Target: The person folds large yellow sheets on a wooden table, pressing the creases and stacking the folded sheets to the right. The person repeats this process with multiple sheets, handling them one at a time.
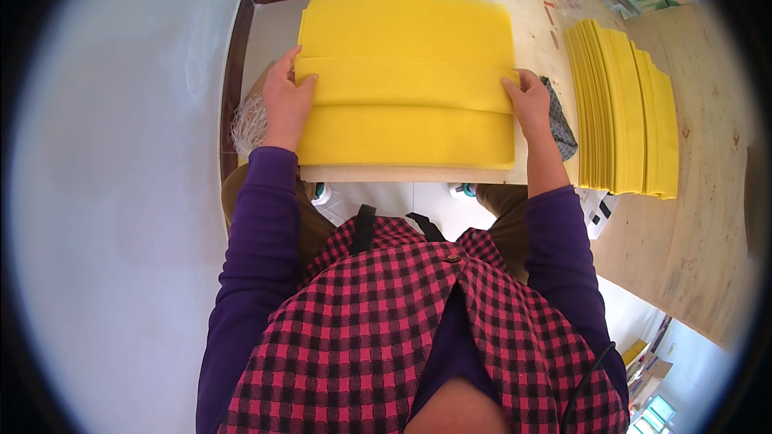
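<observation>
A wide stack of yellow fabric sheets (406, 28) lies before me on a pale wooden table. The top sheet is folded, with a crease and a raised edge running from side to side. At its left edge my left hand (288, 103) grips the fold, thumb on top and fingers partly hidden behind the edge. Opposite, my right hand (531, 102) pinches the right end of the same fold between thumb and fingers. The fabric lies nearly flat between both hands.
To the right, several folded yellow pieces (619, 108) lie in an overlapping row. Patterned grey cloth (560, 120) sits beside my right wrist. A bundle of whitish strands (249, 124) is left of the table (418, 174), near a pale wall (121, 177). My legs are under the table.
</observation>
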Demonstrator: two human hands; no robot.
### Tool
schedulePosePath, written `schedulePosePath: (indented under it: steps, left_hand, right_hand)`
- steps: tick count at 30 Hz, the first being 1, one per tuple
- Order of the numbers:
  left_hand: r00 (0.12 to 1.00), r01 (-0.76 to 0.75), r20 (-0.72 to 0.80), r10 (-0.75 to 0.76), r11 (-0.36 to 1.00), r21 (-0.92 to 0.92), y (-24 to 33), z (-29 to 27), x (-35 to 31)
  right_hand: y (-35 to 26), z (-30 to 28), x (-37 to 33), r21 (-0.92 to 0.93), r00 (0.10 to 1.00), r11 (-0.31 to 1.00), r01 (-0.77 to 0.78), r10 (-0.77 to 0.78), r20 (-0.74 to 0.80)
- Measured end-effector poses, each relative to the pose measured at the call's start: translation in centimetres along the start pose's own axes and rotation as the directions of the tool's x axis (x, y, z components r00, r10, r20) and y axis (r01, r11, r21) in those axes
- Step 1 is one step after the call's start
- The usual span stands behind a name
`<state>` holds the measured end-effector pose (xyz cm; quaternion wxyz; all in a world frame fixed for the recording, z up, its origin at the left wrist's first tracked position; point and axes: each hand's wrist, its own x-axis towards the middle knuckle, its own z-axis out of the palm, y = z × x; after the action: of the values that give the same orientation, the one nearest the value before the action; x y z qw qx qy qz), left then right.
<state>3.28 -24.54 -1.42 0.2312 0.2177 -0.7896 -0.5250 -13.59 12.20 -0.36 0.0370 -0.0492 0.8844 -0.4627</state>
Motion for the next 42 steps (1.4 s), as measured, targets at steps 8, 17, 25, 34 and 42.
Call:
schedulePosePath:
  steps: [8,17,25,34,42]
  left_hand:
    - [0.997,-0.057,-0.033,0.063,0.985,0.164,-0.8,0.0,0.1]
    - [0.995,-0.075,-0.051,0.091,0.965,0.252,-0.1,-0.1,0.1]
    - [0.997,-0.057,-0.024,0.067,0.953,0.298,0.2,-0.3,0.1]
    - [0.996,-0.071,-0.032,0.084,0.955,0.287,0.3,-0.1,0.1]
    - [0.99,-0.127,-0.021,0.139,0.948,0.293,0.0,-0.2,0.1]
  right_hand:
    - [-2.8,0.0,-1.6,-0.283,0.945,0.924,0.258,-0.302,-0.126]
    - [-9.5,8.0,-6.4,-0.25,0.765,0.727,0.64,-0.569,0.302]
    - [-12.1,12.3,-7.8,-0.493,0.837,0.684,0.537,-0.359,0.413]
    - [-10.4,12.0,-7.2,-0.673,0.925,0.643,0.364,-0.164,0.343]
    - [-8.6,11.4,-6.7,-0.681,0.947,0.665,0.305,-0.141,0.287]
